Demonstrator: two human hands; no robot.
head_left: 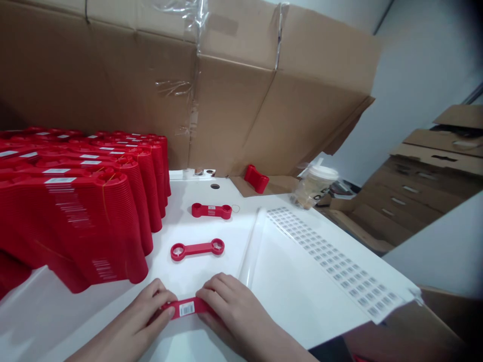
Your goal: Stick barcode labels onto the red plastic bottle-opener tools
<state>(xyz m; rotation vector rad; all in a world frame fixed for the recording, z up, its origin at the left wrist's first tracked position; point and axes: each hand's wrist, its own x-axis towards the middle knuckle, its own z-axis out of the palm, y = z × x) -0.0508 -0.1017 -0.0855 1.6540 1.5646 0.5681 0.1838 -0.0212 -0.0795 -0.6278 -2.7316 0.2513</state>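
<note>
A: What's closest to the camera?

B: The left hand (138, 317) and the right hand (230, 306), at the bottom of the view. Both are curled over a red two-ring plastic piece (184, 307) lying flat on the white table (49, 314).

A: Are they gripping it?

B: Yes, each is closed on one end of it. A white barcode label (186, 308) sits on its top face, between the hands.

A: What's just past them?

B: A second red piece (197, 248) lies flat with no label showing. Farther on is a third red piece (212, 211) with a small label, and a thin loop of string (236, 207) sits just beside its right end.

A: And on either side?

B: To the right, a glossy white sheet (294, 286) carries rows of small printed labels (328, 251) along its far side. To the left, tall stacks of red pieces (94, 211) stand in rows, with barcode labels on top.

A: What's at the far end?

B: Another red piece (256, 178) rests on a piece of cardboard (241, 187), near a plastic cup with a white lid (315, 187). Behind them rises a taped cardboard box flap (139, 75), and flattened cardboard (426, 186) is stacked off to the right.
</note>
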